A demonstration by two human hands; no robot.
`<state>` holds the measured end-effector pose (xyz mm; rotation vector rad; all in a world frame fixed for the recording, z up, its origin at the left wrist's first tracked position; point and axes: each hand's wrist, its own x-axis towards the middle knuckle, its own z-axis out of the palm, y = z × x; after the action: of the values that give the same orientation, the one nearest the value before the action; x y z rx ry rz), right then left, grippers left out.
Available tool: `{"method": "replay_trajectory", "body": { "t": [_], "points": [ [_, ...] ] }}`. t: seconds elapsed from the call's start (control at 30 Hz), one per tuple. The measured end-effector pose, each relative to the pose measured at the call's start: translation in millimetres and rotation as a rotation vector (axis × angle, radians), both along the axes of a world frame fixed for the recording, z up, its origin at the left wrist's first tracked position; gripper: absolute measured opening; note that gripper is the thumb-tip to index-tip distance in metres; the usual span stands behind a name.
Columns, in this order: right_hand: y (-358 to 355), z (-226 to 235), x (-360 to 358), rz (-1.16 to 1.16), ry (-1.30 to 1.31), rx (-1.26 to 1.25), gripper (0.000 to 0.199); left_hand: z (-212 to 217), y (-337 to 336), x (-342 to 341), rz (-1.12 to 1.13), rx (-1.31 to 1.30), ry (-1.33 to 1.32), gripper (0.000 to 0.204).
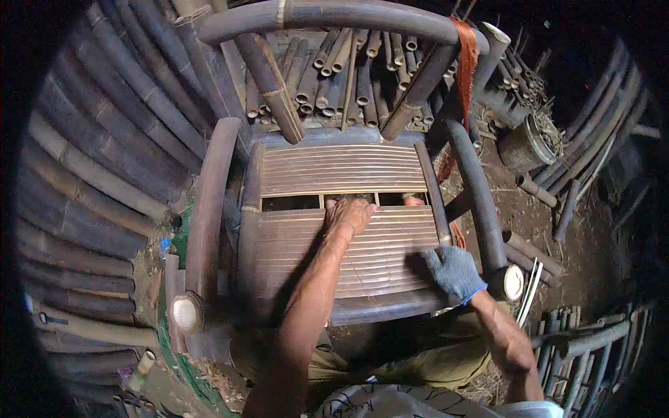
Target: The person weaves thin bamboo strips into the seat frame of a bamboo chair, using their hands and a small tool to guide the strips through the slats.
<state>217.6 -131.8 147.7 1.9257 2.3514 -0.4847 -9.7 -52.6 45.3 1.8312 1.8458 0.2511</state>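
A dark bamboo armchair (209,160) stands before me, its seat made of thin split-bamboo slats (341,171). A gap crosses the seat between a rear and a front group of slats, with short thin strips bridging it. My bare left hand (350,214) is at this gap, its fingers curled over the rear edge of the front slats (334,265); the fingertips are partly hidden. On my right hand (456,272) is a grey knitted glove with a blue cuff. It rests near the seat's right front side, thumb and fingers apart, with nothing visible in it.
Long dark bamboo poles (90,167) line the left side. Cut bamboo pieces (334,76) are stacked behind the chair. Orange strapping (467,63) hangs from its back rail. A bucket (527,145) of scraps stands at right, and a bamboo rack (592,341) at lower right.
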Motion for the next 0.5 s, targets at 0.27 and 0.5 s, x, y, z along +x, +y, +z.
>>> {"method": "replay_trajectory", "body": {
  "t": [0.27, 0.5],
  "points": [
    [-18, -62, 24, 0.094, 0.099, 0.233, 0.038, -6, -1, -10, 0.02, 0.183, -0.156, 0.023],
    [-79, -25, 67, 0.061, 0.524, 0.523, 0.017, 25, -96, -27, -0.61, 0.428, 0.072, 0.04]
  ]
}}
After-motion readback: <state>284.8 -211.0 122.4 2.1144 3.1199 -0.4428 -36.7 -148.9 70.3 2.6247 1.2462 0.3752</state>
